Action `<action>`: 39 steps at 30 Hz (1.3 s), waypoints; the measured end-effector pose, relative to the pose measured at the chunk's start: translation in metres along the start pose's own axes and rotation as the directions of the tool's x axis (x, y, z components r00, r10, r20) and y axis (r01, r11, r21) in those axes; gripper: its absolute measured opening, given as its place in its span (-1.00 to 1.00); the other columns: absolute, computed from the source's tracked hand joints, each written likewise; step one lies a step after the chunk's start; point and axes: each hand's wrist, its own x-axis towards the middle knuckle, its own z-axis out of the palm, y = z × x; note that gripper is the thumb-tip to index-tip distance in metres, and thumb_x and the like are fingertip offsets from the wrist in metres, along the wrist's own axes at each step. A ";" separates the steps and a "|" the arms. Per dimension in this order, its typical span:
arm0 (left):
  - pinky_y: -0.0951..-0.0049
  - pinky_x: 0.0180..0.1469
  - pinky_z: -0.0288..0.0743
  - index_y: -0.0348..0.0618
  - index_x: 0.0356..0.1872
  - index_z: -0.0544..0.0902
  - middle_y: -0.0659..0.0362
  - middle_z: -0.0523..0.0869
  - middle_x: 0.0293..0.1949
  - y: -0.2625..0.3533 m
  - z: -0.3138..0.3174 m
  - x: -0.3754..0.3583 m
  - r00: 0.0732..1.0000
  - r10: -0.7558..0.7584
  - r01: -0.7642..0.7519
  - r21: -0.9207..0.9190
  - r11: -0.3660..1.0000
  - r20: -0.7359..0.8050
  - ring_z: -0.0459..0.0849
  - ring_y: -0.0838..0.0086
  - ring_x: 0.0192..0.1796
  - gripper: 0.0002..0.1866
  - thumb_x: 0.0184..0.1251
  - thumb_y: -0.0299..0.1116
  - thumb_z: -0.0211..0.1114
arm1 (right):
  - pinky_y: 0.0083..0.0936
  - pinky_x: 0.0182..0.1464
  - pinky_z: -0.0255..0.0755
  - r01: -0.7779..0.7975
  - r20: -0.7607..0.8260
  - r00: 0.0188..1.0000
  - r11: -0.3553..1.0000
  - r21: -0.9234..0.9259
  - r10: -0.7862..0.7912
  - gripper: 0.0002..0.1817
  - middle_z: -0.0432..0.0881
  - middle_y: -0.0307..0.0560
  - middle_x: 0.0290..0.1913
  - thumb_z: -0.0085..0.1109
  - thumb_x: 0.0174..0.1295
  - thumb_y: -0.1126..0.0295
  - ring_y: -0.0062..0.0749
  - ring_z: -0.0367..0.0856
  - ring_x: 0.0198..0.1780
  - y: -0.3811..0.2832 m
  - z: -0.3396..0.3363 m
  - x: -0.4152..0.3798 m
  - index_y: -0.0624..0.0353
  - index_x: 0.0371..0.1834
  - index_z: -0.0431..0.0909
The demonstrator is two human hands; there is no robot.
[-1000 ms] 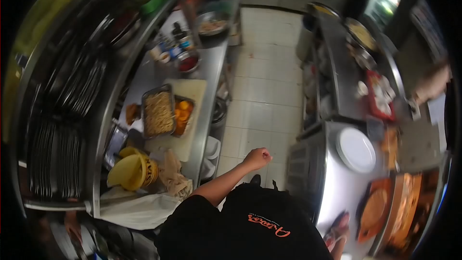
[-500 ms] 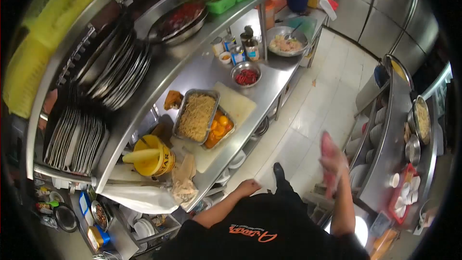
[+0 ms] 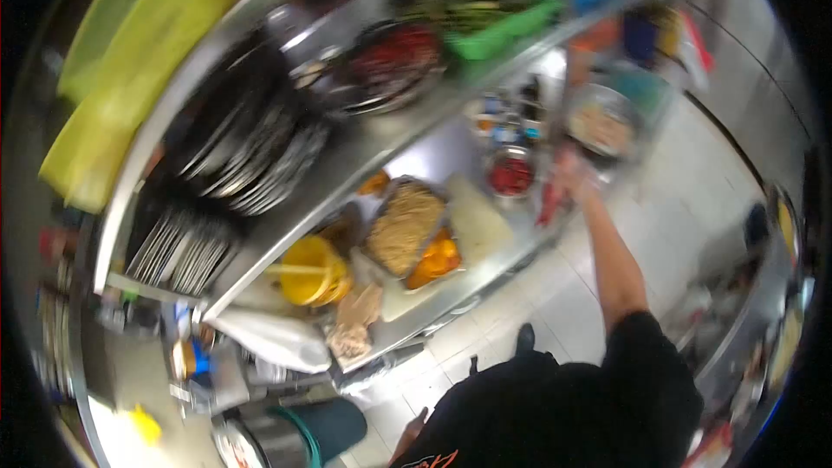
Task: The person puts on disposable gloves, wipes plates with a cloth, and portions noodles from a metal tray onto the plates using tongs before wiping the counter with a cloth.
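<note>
My right hand (image 3: 568, 172), smeared by motion, reaches over the edge of the steel counter. A limp red cloth-like piece (image 3: 549, 203) hangs from its fingers; the blur hides what it is. Close by are a metal bowl of red pieces (image 3: 511, 175) and a bigger bowl of pale food (image 3: 601, 126). Low in the view, my left hand (image 3: 415, 426) hangs beside my body, mostly covered by the black shirt, and its fingers do not show clearly.
On the counter stand a tray of shredded pale food (image 3: 407, 227), a container of orange pieces (image 3: 436, 260) and a yellow bucket (image 3: 310, 270). Stacked plates (image 3: 186, 247) fill the shelf at left. A bin (image 3: 334, 429) stands on the floor below.
My right hand has swung from above the floor at right to the counter, carrying the red piece. My left hand has dropped back toward my body. The view has turned and blurred.
</note>
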 end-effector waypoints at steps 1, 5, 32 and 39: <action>0.16 0.15 0.45 -0.25 0.26 0.44 -0.02 0.63 0.12 -0.008 0.009 -0.005 1.000 0.017 -0.017 -0.027 0.999 0.002 0.58 0.24 0.12 -0.30 0.37 0.17 0.18 | -0.17 -0.11 0.56 0.046 -0.066 0.997 0.989 0.143 -0.037 -0.41 0.73 0.09 -0.21 0.19 0.13 -0.09 0.02 0.70 -0.16 -0.013 -0.003 -0.012 0.32 -0.15 0.62; 0.27 0.15 0.44 -0.23 0.18 0.55 0.05 0.68 0.06 -0.014 0.029 -0.024 0.969 0.247 -0.246 0.019 0.969 -0.027 0.60 0.35 0.07 -0.44 0.43 0.07 0.17 | -0.36 -0.22 0.64 -0.024 0.135 0.985 0.690 0.724 -0.106 -0.66 0.67 0.04 -0.24 0.25 0.21 0.38 -0.25 0.70 -0.25 -0.122 -0.006 -0.090 0.33 -0.01 0.51; 0.38 -0.07 0.30 0.10 -0.24 0.76 0.32 0.72 -0.42 0.424 -0.242 -0.435 -0.977 0.130 0.144 0.973 -0.179 0.169 0.64 0.39 -0.34 -0.83 0.09 -0.33 0.45 | -0.46 -0.03 0.57 0.383 0.290 0.749 0.747 0.543 -0.596 -0.46 0.69 0.02 -0.06 0.34 0.23 0.10 -0.32 0.69 -0.08 -0.394 -0.169 -0.212 0.26 0.14 0.56; 0.34 -0.18 0.49 -0.21 -0.22 0.74 0.11 0.72 -0.34 0.242 -0.211 -0.472 -0.901 0.388 0.212 0.977 0.003 0.194 0.65 0.32 -0.28 -0.79 0.15 -0.35 0.38 | -0.47 -0.04 0.62 -0.167 0.384 0.573 0.355 0.920 -0.724 -0.44 0.50 0.18 0.26 0.10 0.40 0.10 -0.33 0.67 -0.01 -0.434 -0.160 -0.249 0.24 0.33 0.40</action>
